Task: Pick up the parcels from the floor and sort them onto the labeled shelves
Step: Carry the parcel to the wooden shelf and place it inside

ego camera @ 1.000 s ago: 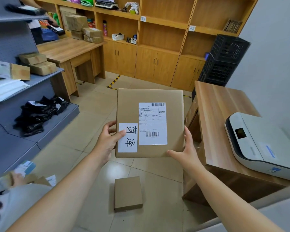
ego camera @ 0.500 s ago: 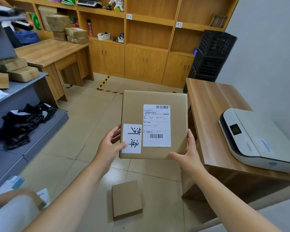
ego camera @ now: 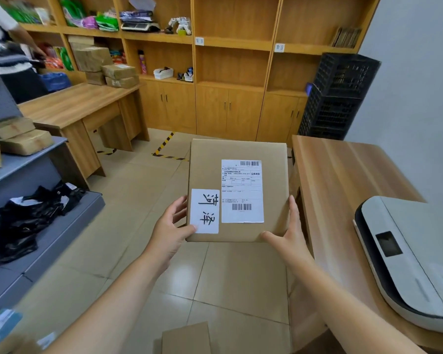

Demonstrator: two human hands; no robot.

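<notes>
A second flat parcel [ego camera: 187,338] lies on the floor [ego camera: 138,200] below my arms. My left hand [ego camera: 170,227] and right hand [ego camera: 289,235] grip the labeled parcel [ego camera: 237,152] by its near corners, held above the tiles; wooden shelves [ego camera: 232,46] stand beyond.

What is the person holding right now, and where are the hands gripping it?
A flat cardboard parcel, held by both hands at its near corners: left hand at the near left corner beside the handwritten label, right hand at the near right corner.

Handwritten 菏泽 on white sticker [ego camera: 205,211], parcel [ego camera: 238,190], shipping label [ego camera: 242,191] reading 业务类型 (remaining print illegible)
</notes>
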